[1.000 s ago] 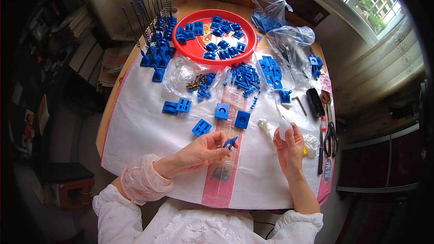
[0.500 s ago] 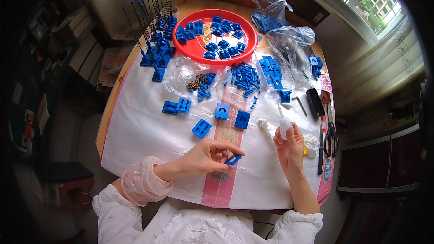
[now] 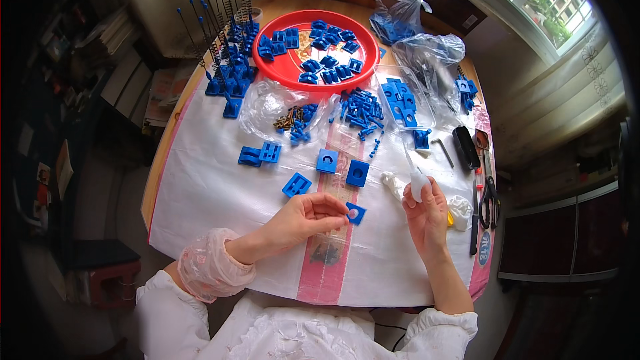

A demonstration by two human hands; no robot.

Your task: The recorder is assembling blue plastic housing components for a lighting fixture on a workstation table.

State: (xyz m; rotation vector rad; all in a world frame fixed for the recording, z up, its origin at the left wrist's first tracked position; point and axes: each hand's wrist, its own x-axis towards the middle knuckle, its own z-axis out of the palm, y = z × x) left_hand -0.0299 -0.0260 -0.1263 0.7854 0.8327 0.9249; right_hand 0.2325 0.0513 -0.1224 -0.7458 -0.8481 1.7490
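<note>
The left hand is reaching in from the lower left, and its fingers are pinching a small flat blue plastic square block with a round hole, which is sitting at the fingertips, just off their right side and low over the white woven plastic sheet that is covering the table. The right hand is standing near it on the right, fingers closed round a small white plastic tube with a pointed nozzle, the nozzle tilting up and away from the person. The block is lying to the left of that hand and slightly nearer the person than the nozzle, with a bare strip of sheet between the two hands; the left hand is plainly the nearer one, since it is already holding the piece. The block is roughly square, so no long axis is showing.

Beneath the hands a clear bag of small dark screws is lying on the sheet's red stripe. Just beyond, three loose blue blocks are lying apart from each other. To the right, black-handled scissors are resting close to the table edge. Farther off, a round red plastic tray is holding more blue parts.
</note>
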